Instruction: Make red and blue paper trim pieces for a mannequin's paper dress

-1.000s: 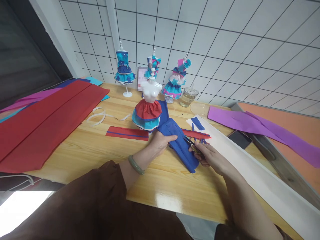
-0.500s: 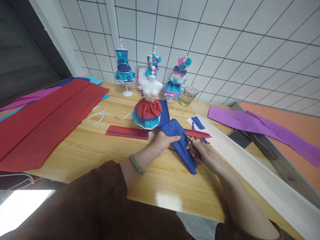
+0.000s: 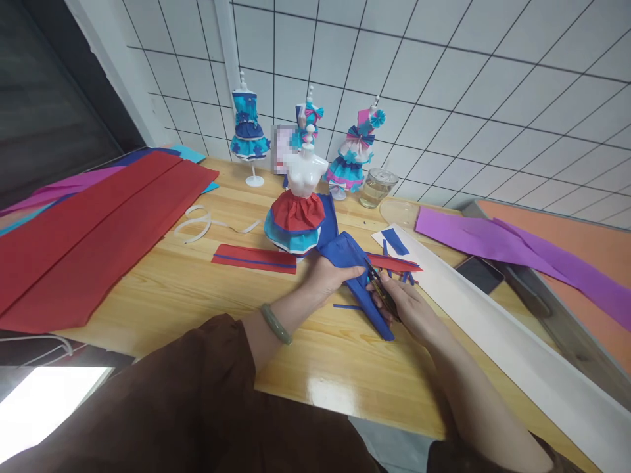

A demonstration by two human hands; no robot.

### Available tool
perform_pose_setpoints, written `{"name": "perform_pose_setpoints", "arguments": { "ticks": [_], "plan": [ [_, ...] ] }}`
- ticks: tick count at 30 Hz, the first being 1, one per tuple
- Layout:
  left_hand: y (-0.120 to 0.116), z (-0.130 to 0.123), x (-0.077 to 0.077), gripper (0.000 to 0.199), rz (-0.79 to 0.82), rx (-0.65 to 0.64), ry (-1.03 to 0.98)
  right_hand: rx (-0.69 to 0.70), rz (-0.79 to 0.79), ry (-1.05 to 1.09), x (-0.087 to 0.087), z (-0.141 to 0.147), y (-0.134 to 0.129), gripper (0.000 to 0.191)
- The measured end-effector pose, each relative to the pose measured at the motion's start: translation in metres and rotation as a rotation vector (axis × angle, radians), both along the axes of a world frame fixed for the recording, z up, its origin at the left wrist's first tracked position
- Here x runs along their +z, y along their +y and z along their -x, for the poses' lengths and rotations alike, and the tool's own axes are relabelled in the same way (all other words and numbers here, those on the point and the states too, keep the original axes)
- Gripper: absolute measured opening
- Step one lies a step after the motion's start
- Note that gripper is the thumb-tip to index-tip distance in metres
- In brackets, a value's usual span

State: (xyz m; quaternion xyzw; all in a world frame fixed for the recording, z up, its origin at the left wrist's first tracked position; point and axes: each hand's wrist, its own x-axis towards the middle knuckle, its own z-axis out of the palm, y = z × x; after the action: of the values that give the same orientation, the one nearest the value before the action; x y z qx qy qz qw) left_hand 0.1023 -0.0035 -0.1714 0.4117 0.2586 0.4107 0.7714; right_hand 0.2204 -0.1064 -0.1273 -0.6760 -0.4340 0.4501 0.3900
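My left hand [image 3: 329,276] pinches a strip of blue crepe paper [image 3: 346,252] at the middle of the table. In my right hand [image 3: 398,297] is a pair of scissors [image 3: 383,292], its blades against the right edge of the blue paper. Just behind my left hand stands a small white mannequin [image 3: 304,176] in a red and light-blue skirt. A red strip with a blue line [image 3: 256,259] lies left of it, and another red strip [image 3: 394,263] is partly behind the scissors. A thin blue strip [image 3: 347,307] rests on the wood below my left hand.
Large red paper [image 3: 98,230] covers the table's left side, near a curled white ribbon [image 3: 197,223]. Three dressed mannequins and a glass jar [image 3: 377,188] stand at the back. Purple paper [image 3: 497,243], a dark phone [image 3: 479,272] and a long white sheet [image 3: 493,335] are on the right.
The view has shifted slightly. The thin blue strip, partly hidden under the blue paper before, now lies separate and in the open. Both hands keep their hold.
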Motion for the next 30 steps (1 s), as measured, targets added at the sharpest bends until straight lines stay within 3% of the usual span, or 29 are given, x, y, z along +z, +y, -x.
{"name": "perform_pose_setpoints", "arguments": {
  "ticks": [6,30],
  "plan": [
    [-0.003,-0.001,0.0,0.036,-0.063,-0.006,0.069,-0.004,0.006,-0.002,-0.005,0.0,0.001,0.045],
    [-0.004,-0.004,-0.002,0.036,0.007,0.014,0.031,-0.106,0.065,0.151,-0.016,-0.001,0.003,0.047]
  ]
}}
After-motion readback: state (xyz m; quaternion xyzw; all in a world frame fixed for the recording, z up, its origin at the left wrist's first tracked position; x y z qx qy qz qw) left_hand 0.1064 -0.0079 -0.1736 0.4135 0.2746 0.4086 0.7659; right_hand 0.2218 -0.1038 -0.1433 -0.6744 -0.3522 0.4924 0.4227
